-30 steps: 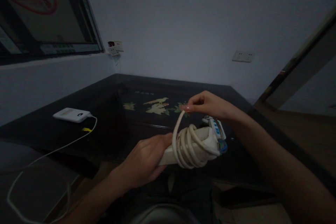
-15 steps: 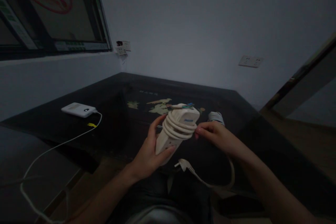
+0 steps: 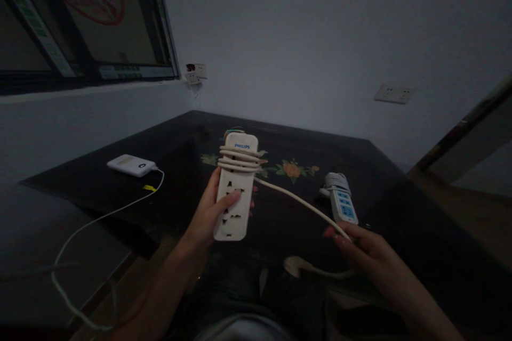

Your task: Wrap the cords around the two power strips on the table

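My left hand (image 3: 214,205) is closed around a white power strip (image 3: 233,213), its thumb lying across the sockets. Several turns of the strip's white cord (image 3: 240,161) are wound round the upper part, just below the blue PHILIPS lettering. Loose coloured wire ends (image 3: 235,130) stick out at the top. From the winding, the cord runs down to the right into my right hand (image 3: 352,245), which pinches it. Below, the cord's plug (image 3: 295,265) hangs near my lap, somewhat blurred.
On the dark table (image 3: 168,138) with a flower print lies a second, blue-and-white power strip (image 3: 343,203), its cord wound round it. A white power bank (image 3: 131,165) with a cable is at the left. Wall sockets (image 3: 394,94) are on the wall behind.
My right hand has moved away to the right and down, drawing a length of cord out straight. My left hand has turned the power strip so its socket face shows.
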Tool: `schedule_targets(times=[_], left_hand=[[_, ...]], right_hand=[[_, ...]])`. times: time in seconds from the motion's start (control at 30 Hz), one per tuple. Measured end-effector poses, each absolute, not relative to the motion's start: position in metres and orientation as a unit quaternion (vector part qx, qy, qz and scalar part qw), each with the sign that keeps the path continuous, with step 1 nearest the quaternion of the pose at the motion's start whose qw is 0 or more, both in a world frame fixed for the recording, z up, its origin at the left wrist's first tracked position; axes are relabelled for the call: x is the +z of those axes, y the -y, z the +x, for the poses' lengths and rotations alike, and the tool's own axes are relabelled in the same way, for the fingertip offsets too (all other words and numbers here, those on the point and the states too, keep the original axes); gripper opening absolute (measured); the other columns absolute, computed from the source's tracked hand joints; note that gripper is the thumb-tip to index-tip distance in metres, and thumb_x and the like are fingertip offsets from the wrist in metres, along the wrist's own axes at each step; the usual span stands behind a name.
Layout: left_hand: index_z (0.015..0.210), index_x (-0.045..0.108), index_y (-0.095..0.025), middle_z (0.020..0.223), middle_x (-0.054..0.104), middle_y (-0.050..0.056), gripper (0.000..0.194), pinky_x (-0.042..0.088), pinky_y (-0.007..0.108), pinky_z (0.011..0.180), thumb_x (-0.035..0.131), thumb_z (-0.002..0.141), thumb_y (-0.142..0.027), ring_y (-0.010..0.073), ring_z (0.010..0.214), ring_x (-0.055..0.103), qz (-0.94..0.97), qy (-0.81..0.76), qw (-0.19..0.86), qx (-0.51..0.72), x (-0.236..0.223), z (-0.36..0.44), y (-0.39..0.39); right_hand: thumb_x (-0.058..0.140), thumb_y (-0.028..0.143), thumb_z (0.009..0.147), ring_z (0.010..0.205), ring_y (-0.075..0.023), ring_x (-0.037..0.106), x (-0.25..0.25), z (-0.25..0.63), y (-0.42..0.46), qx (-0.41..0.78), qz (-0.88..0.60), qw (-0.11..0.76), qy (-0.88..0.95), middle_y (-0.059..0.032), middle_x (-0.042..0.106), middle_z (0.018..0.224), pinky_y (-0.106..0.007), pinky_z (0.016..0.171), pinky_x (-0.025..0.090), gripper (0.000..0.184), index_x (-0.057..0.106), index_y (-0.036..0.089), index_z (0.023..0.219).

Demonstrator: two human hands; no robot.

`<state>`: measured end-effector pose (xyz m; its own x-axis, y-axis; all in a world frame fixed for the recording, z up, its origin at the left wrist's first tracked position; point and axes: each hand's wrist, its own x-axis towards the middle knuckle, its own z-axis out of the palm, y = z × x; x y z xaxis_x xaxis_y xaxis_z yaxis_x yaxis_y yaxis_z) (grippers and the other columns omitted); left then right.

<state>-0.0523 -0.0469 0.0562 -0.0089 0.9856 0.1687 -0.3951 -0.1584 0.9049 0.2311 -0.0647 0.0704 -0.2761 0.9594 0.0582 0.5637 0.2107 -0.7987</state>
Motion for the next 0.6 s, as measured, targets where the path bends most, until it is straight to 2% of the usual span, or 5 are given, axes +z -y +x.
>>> schedule_targets(times=[0.1,0.17,0.27,0.43,0.6], left_hand=[[0.133,0.034,-0.023,0.098,0.067,0.009,0.061,0.057,0.033,0.057,0.064,0.080,-0.026,0.0211,0.072,0.067,0.434,-0.337,0.548,0.631,0.056,-0.062,0.042],[0.134,0.033,-0.023,0.098,0.067,0.009,0.061,0.057,0.033,0.057,0.063,0.081,-0.025,0.0213,0.072,0.067,0.434,-0.346,0.540,0.633,0.055,-0.066,0.039],[0.136,0.032,-0.023,0.097,0.067,0.009,0.066,0.057,0.033,0.057,0.065,0.079,-0.027,0.0211,0.070,0.067,0.434,-0.368,0.534,0.625,0.052,-0.069,0.036],[0.142,0.026,-0.022,0.097,0.068,0.010,0.080,0.055,0.032,0.061,0.070,0.075,-0.030,0.0199,0.068,0.066,0.453,-0.410,0.542,0.577,0.037,-0.069,0.032],[0.144,0.029,-0.021,0.133,0.054,0.014,0.078,0.045,0.043,0.095,0.066,0.077,-0.033,0.0303,0.116,0.055,0.539,-0.482,0.458,0.517,0.013,-0.076,0.018]], right_hand=[[0.051,0.052,0.084,0.049,-0.0142,0.057,0.056,0.257,0.089,0.367,-0.589,0.293,0.658,-0.0009,0.063,0.061,-0.021,0.041,0.044,0.037,0.069,0.021,0.091],[0.058,0.050,0.080,0.066,-0.0199,0.068,0.044,0.273,0.101,0.332,-0.602,0.311,0.657,-0.0035,0.071,0.076,-0.024,0.052,0.054,0.032,0.071,0.022,0.091],[0.059,0.050,0.076,0.077,-0.0246,0.071,0.032,0.293,0.108,0.206,-0.628,0.355,0.661,-0.0042,0.074,0.086,-0.027,0.060,0.058,0.031,0.072,0.025,0.088],[0.057,0.050,0.078,0.061,-0.0253,0.069,0.032,0.312,0.100,-0.055,-0.662,0.336,0.667,-0.0051,0.073,0.079,-0.030,0.043,0.052,0.030,0.069,0.026,0.092],[0.053,0.036,0.084,0.058,-0.0216,0.067,0.043,0.315,0.093,-0.178,-0.546,0.276,0.771,-0.0052,0.072,0.072,-0.031,0.051,0.049,0.019,0.069,0.025,0.085]])
